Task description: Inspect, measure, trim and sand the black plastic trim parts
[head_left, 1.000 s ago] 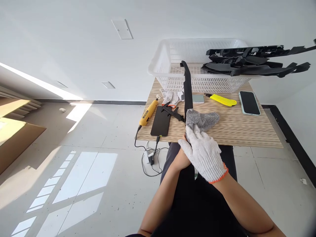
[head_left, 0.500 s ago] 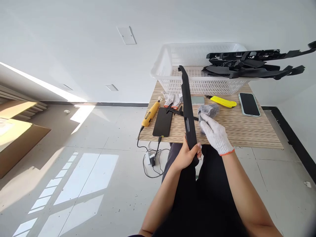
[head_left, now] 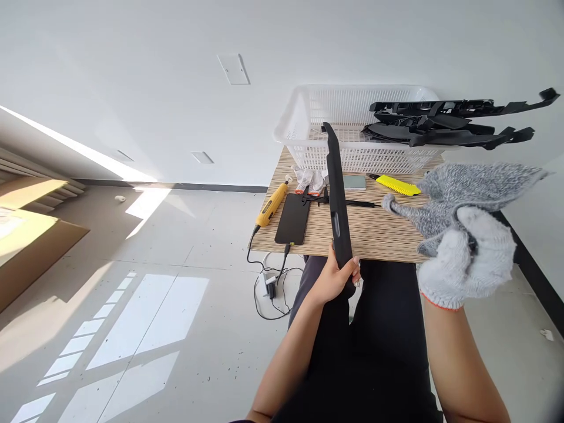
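A long black plastic trim piece [head_left: 338,194] stands tilted upward over the table, its lower end gripped by my bare left hand [head_left: 335,276]. My right hand [head_left: 467,258], in a white knit glove with an orange hem, is closed on a grey cloth [head_left: 467,188], raised off the table at its right side. The cloth looks like a knitted grey glove and flares out to the right. Behind the trim piece lies a black caliper [head_left: 361,203], partly covered by it.
A white plastic basket [head_left: 308,154] at the back holds several black plastic parts [head_left: 440,123]. On the table [head_left: 374,241] lie a yellow rotary tool [head_left: 272,204], a black phone [head_left: 292,218], a white glove [head_left: 310,179], a grey-green block [head_left: 353,183] and a yellow utility knife [head_left: 399,184]. Cables [head_left: 273,294] run to the floor.
My right hand has moved right and up, away from the trim piece, and the grey cloth has swung out from a bunched shape. My left hand keeps its hold.
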A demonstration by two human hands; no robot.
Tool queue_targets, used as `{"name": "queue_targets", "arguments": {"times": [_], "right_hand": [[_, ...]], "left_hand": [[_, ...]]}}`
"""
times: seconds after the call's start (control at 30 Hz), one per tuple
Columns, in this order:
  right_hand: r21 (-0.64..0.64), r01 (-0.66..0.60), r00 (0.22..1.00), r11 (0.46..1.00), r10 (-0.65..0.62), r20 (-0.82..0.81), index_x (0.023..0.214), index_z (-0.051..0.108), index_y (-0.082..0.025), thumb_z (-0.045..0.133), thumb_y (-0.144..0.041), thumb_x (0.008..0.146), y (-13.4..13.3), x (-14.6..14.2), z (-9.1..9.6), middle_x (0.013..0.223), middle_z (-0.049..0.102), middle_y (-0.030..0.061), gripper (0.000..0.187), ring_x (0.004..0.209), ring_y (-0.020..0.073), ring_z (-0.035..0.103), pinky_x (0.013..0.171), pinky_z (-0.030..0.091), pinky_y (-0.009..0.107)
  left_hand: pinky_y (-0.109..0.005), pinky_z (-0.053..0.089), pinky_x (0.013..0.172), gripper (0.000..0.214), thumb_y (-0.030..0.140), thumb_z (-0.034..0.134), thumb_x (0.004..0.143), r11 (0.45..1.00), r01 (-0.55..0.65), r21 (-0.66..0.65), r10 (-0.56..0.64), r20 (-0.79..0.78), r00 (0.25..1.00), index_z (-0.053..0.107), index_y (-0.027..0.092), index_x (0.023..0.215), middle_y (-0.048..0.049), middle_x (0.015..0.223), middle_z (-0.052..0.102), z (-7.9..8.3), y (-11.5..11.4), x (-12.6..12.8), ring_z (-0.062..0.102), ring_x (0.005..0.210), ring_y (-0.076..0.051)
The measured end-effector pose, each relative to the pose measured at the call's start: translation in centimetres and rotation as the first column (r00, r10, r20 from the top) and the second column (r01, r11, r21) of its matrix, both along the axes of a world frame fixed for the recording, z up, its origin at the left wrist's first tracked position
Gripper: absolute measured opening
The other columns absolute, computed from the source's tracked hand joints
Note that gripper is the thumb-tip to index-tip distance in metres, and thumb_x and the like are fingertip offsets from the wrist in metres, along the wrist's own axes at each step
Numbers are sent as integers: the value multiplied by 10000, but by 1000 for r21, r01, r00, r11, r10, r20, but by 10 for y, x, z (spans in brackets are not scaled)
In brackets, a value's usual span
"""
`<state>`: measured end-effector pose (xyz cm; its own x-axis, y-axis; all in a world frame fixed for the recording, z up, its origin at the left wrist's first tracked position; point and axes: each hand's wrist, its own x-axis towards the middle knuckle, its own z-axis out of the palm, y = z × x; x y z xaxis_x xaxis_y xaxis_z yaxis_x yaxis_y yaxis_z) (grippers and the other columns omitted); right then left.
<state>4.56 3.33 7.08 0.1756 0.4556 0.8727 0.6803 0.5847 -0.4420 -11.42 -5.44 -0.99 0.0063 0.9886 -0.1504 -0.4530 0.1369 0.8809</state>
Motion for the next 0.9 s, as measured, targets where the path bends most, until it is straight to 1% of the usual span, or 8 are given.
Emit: {"name": "queue_targets", "arguments": {"times": [0.07,0.13,0.2,0.23,0.37,0.57,0.7,0.9], "right_hand": [[-41,-213,974,976,216,68,1207,726,-248,554,-348,966,-9,3,-3,1034,756,96,312,919,268,733,777,608,422],[-298,-435,832,850,506,227,1206,718,-270,574,-303,965,-18,-2,-7,1076,755,46,283,928,230,723,818,612,402],[-582,-437,632,686,694,344,1234,710,-272,563,-330,987,-26,-13,-14,1195,728,44,293,1035,222,691,908,588,393],[-646,-395,571,653,726,384,1253,706,-265,544,-347,1001,-29,-19,-17,1249,708,51,310,1072,224,674,934,576,391],[-647,-279,522,710,678,518,1370,640,-218,428,-328,1051,-31,-39,-29,1370,646,76,399,1171,242,616,987,531,400],[-586,-86,510,806,541,669,1451,564,-219,361,-340,1060,-20,-64,-22,1391,625,92,456,1089,266,624,824,545,397],[-547,-28,503,837,485,716,1499,503,-236,326,-350,1057,-4,-89,-16,1464,558,117,489,1098,291,603,809,541,412],[-538,6,541,843,450,711,1564,391,-212,269,-381,1060,23,-114,-6,1521,496,153,545,1129,319,584,798,548,429]], "left_hand": [[-284,472,647,454,409,627,942,1000,5,-1,-5,10,1000,327,278,1257,104,696,425,-3,0,0,454,580,-84],[-295,494,662,472,412,624,940,1000,-10,2,10,-8,1000,337,273,1288,91,716,458,-8,-1,0,483,587,-90],[-345,537,794,530,406,666,908,998,-61,36,63,-88,994,367,256,1319,35,824,563,-14,-1,-2,599,736,-130],[-375,531,905,567,398,690,888,993,-96,64,104,-137,985,382,246,1340,-10,927,612,-16,0,-2,643,890,-166],[-449,433,1122,646,418,690,881,985,-152,84,167,-214,963,392,225,1420,-109,1202,641,-21,0,-5,555,1282,-268],[-404,561,882,720,453,657,906,995,-101,-9,98,-192,976,303,203,1480,-62,920,681,-18,-1,-5,675,909,-225],[-293,508,655,757,373,641,924,998,-67,-15,65,-124,990,169,229,1498,37,742,601,-14,0,-5,566,628,-128],[-270,466,621,653,339,632,927,999,-31,23,30,46,998,204,258,1414,103,683,475,-10,3,-1,492,581,-93]]}}
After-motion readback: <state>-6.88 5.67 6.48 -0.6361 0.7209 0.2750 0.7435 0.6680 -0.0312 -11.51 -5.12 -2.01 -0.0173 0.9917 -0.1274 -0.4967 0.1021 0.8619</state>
